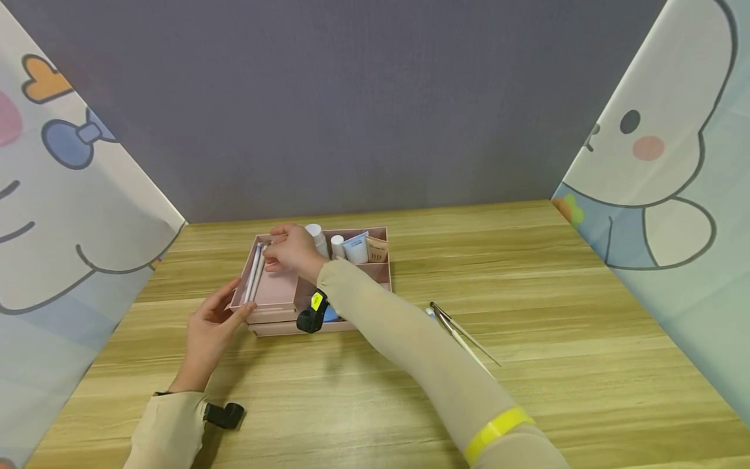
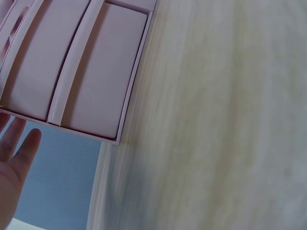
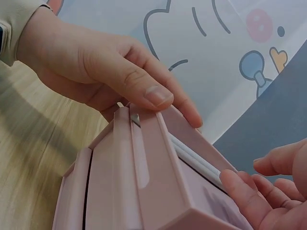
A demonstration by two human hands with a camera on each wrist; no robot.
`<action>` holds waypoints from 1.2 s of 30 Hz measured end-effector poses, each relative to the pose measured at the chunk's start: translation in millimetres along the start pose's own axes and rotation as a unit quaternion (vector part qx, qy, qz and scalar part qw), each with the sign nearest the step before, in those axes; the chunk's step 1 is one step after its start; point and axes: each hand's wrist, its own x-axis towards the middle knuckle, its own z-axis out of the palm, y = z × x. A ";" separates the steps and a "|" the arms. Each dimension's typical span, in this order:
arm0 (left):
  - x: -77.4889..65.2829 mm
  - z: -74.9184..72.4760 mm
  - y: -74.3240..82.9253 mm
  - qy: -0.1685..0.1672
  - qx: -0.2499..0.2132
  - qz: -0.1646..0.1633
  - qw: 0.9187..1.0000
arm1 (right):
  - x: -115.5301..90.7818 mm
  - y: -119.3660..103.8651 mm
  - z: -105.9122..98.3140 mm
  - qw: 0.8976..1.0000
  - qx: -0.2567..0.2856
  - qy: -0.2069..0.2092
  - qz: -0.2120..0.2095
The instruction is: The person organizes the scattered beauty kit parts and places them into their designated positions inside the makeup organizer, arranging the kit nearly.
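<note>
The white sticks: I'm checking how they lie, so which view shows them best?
The head view: both white sticks show nearly full length, side by side. The right wrist view shows only part, beside the right hand; the left wrist view shows neither.

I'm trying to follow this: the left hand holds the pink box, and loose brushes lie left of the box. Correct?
Not quite: the head view shows the loose brushes lying right of the pink box, which the left hand does hold.
</note>
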 end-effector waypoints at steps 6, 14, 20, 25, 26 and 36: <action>-0.1 0.1 0.1 -0.002 -0.002 -0.002 1.000 | 0.1 0.5 -2.8 1.000 -0.004 -0.018 -0.004; 1.8 0.8 0.7 0.002 0.029 -0.008 1.000 | 1.2 0.4 -8.5 0.998 0.016 -0.056 -0.006; 2.6 0.9 0.8 -0.001 0.033 -0.009 0.999 | 1.3 -0.3 -13.4 0.997 0.012 -0.081 -0.014; 3.5 0.9 0.5 0.001 0.025 -0.011 1.000 | 0.9 -1.2 -17.6 0.995 0.023 -0.098 -0.019; 3.5 0.9 0.3 0.001 0.024 -0.011 1.000 | 0.8 -1.4 -18.1 0.994 0.027 -0.100 -0.017; 1.9 0.0 0.0 0.000 0.019 -0.010 1.000 | -10.8 -5.6 -26.6 0.988 0.058 -0.142 -0.012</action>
